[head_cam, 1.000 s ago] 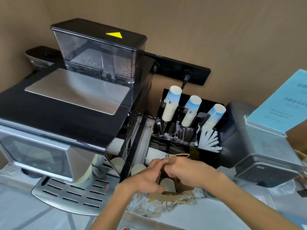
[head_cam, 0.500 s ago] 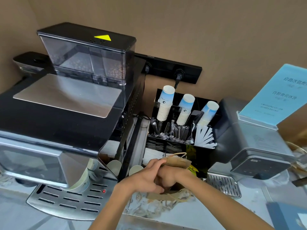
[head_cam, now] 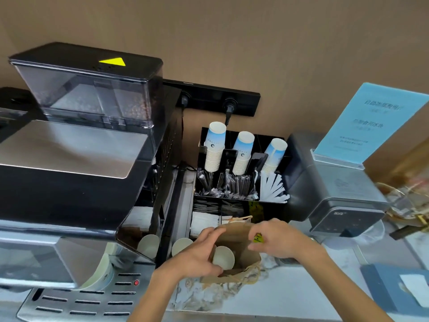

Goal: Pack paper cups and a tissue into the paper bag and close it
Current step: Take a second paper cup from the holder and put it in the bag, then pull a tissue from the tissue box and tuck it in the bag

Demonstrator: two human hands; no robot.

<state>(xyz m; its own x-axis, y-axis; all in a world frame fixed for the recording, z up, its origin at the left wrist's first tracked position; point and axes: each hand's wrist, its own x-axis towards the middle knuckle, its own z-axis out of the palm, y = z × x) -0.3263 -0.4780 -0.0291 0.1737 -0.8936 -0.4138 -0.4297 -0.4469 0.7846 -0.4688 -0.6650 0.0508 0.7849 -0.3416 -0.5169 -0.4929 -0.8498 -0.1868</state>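
Note:
A brown paper bag point(head_cam: 246, 254) stands open on the marble counter, its twine handles hanging front and back. A white paper cup point(head_cam: 223, 256) sits inside it, mouth up. My left hand point(head_cam: 199, 254) grips the bag's left wall beside that cup. My right hand point(head_cam: 274, 240) pinches the bag's right upper edge and far flap. Two more paper cups point(head_cam: 181, 246) stand left of the bag, under the coffee machine's side. No tissue is visible inside the bag.
A large coffee machine point(head_cam: 76, 182) with a drip grille fills the left. A black organizer point(head_cam: 241, 182) behind the bag holds three cup stacks, stirrers and napkins point(head_cam: 204, 220). A grey appliance point(head_cam: 336, 194) with a blue sign stands right. A tissue box point(head_cam: 399, 287) lies at bottom right.
My right hand has moved from the bag's top out to its right edge. The bag's mouth has spread open, and the cup inside shows again.

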